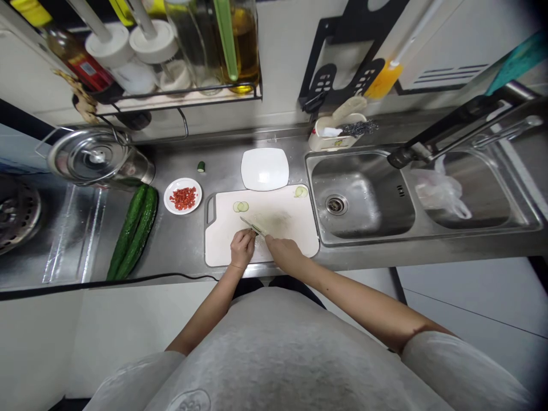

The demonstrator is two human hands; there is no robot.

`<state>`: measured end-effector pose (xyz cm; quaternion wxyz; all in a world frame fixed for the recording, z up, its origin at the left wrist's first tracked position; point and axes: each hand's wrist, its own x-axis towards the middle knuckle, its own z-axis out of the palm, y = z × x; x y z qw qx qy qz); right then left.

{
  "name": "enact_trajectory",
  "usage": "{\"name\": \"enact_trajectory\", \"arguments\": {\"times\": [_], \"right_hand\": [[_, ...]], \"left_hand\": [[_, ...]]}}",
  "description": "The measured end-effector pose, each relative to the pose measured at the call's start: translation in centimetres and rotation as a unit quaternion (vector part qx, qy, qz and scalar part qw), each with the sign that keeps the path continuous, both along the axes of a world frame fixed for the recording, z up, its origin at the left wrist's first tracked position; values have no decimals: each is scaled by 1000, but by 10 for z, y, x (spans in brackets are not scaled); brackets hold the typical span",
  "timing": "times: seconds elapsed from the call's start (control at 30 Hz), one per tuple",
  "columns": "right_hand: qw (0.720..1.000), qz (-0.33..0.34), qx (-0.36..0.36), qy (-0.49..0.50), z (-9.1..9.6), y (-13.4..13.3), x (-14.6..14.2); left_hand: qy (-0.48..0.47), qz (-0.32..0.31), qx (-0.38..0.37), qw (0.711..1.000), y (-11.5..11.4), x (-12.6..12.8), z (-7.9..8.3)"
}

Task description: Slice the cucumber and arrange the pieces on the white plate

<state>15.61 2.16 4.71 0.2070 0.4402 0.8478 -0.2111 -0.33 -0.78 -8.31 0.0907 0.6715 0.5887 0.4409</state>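
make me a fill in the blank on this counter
The right hand holds a ____.
The chopped pieces on the small round plate are ____ in colour.
In the picture, two long cucumbers lie to the ____ of the cutting board.
The sink has ____ basins.

Missing words: knife; red; left; two.

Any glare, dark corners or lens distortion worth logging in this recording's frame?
Head view: glare on the white plate, bright streaks on the steel surface left of the cucumbers; head view: right-hand corners darkened, and the red-labelled bottle leans outward, likely wide-angle distortion; head view: detail around the left hand and knife is small and hard to read.
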Motion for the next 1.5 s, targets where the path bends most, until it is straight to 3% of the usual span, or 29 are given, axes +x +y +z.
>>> {"name": "enact_trajectory", "arguments": {"times": [1.1, 1.5], "right_hand": [[1000, -9, -4, -2, -6, 6, -1], [1000, -5, -1, -5, -10, 8, -4]], "left_hand": [[-25, 3, -18, 1000, 0, 1, 3], [-28, 6, -25, 999, -1, 0, -4]]}}
